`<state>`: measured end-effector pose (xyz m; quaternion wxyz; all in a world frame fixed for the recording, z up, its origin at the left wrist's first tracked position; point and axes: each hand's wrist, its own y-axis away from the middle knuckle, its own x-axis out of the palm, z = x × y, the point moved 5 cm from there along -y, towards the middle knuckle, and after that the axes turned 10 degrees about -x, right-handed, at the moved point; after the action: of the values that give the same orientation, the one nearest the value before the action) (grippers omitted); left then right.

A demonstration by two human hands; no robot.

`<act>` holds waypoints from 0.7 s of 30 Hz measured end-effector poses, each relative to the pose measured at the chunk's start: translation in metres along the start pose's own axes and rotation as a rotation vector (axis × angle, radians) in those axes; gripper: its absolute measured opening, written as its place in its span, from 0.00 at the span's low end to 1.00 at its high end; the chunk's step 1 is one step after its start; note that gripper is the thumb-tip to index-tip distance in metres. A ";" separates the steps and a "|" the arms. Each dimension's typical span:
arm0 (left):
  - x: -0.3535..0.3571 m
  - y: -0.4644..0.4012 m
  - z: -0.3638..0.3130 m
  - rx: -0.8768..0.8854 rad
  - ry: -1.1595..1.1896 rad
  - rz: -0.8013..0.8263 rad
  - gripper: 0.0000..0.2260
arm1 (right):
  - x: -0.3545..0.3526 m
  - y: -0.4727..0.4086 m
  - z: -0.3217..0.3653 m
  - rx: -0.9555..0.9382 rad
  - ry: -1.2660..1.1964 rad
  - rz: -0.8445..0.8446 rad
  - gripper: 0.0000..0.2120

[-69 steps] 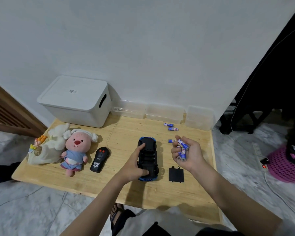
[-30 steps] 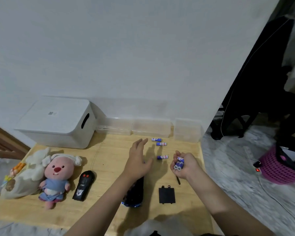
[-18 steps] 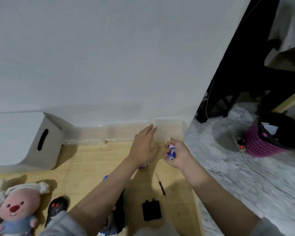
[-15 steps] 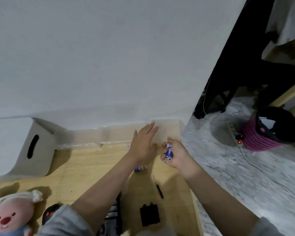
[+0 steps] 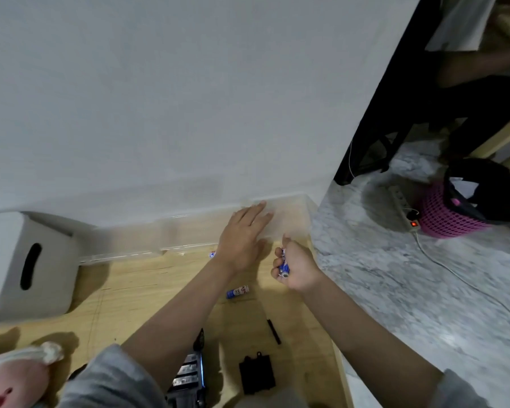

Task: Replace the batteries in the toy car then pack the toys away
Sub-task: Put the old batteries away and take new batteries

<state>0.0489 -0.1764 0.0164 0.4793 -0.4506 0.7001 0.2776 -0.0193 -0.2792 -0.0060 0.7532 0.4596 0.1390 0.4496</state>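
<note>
My right hand (image 5: pixel 296 267) grips a bunch of blue and white batteries (image 5: pixel 283 265) above the right part of the wooden table (image 5: pixel 147 293). My left hand (image 5: pixel 243 235) reaches forward with straight fingers onto a clear plastic box (image 5: pixel 286 213) by the wall. One loose battery (image 5: pixel 237 291) lies on the table under my left forearm, and another battery's end (image 5: pixel 212 254) peeks out beside my wrist. The toy car (image 5: pixel 190 378) lies upside down at the bottom edge, battery bay open. Its black battery cover (image 5: pixel 256 375) lies to its right.
A small black screwdriver (image 5: pixel 273 331) lies near the cover. A white lidded storage box (image 5: pixel 27 266) stands at the left by the wall, with more clear boxes (image 5: pixel 159 240) along it. A pink plush toy (image 5: pixel 15 378) is at bottom left. On the floor to the right stands a pink basket (image 5: pixel 454 213).
My left hand let go of the toy car and reached forward to the clear box by the wall. My right hand moved forward with the batteries. The view swung right and up.
</note>
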 end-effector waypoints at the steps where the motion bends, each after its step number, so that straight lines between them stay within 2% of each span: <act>1: 0.000 0.000 0.000 -0.004 0.004 0.003 0.30 | -0.001 0.001 0.000 -0.001 0.009 0.001 0.15; 9: -0.005 0.002 -0.006 -0.019 -0.042 0.013 0.31 | -0.003 0.016 0.018 -0.137 0.077 -0.006 0.08; 12: -0.007 0.001 -0.011 -0.029 -0.100 -0.014 0.38 | -0.001 0.023 0.026 -0.244 0.077 0.014 0.06; 16: -0.010 0.002 -0.016 0.012 -0.190 -0.159 0.47 | 0.006 0.031 0.048 -0.391 0.046 0.014 0.03; 21: -0.019 0.002 -0.021 -0.020 -0.300 -0.231 0.54 | 0.012 0.024 0.067 -0.370 -0.039 0.018 0.06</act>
<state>0.0410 -0.1854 0.0422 0.6022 -0.4864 0.5618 0.2919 0.0162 -0.3036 0.0524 0.8234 0.3229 0.0352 0.4653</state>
